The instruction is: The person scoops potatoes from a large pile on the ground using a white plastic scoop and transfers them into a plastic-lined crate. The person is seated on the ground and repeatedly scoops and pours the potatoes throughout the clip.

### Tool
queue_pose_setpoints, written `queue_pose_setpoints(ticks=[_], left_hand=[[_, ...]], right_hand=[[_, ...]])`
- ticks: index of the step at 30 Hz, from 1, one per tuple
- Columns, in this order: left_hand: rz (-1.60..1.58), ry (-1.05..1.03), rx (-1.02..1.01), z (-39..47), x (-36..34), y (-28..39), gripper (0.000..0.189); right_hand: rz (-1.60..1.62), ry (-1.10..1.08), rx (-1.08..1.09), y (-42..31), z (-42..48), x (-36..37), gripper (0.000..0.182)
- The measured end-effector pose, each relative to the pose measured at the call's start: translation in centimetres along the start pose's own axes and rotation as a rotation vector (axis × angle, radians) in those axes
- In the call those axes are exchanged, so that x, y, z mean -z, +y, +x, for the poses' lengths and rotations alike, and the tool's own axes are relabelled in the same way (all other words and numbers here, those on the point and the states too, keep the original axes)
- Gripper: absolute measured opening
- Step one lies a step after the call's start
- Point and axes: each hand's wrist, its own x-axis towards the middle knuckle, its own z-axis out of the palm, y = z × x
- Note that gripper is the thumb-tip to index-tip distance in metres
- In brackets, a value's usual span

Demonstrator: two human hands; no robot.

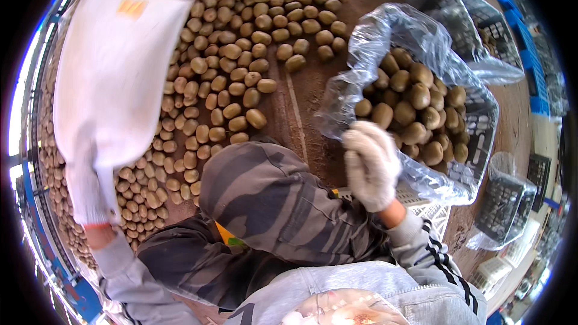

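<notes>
My left hand (86,185), in a white knit glove, grips the handle of a white plastic scoop (117,67). The scoop is held above the kiwifruit (221,83) spread over the floor, and it looks slightly blurred. My right hand (372,167), also gloved, has its fingers drawn together at the near-left rim of a plastic crate (481,144). It overlaps the edge of the clear plastic liner (375,31); whether it pinches the film cannot be told. A heap of kiwifruit (420,99) fills much of the lined crate.
My bent legs (271,203) are between the loose fruit and the crate. More film-lined crates (490,13) stand at the far right, beside blue pallets (528,58). A dark film-wrapped crate (503,207) and a white crate (492,273) are farther right. Brown floor (289,108) shows between fruit and crate.
</notes>
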Motion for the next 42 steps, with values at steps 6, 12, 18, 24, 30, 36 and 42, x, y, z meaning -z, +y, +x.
queue_pose_setpoints(ticks=[6, 12, 18, 24, 30, 36, 42], left_hand=[[-0.797, 0.323, 0.562, -6.8, 12.1, -13.7, 0.043], [-0.121, 0.443, 0.318, -14.0, 16.4, -14.7, 0.051], [0.623, 0.503, 0.353, -19.5, 17.6, -12.6, 0.055], [0.7, 0.546, 0.268, -23.6, 15.9, -14.4, 0.052], [0.456, 0.588, 0.352, -25.6, 15.4, -11.7, 0.058], [-0.045, 0.823, 0.378, -26.4, 13.0, -10.9, 0.05], [-1.088, 0.704, 0.139, -29.4, 14.7, -14.1, 0.047]], right_hand=[[-0.057, -0.544, -0.135, 5.2, 2.4, -17.1, 0.017], [-0.229, -0.935, -0.368, 8.7, 1.9, -27.4, 0.07], [-0.478, -0.979, -0.613, 5.7, 1.9, -33.4, 0.086], [-0.6, -1.102, -0.39, 10.8, 4.2, -33.8, 0.065], [-0.705, -1.193, -0.308, 9.8, 6.4, -34.1, 0.073], [-0.711, -1.266, -0.05, 9.5, 3.6, -32.2, 0.069], [-0.945, -1.413, -0.04, 6.3, 2.5, -33.4, 0.061]])
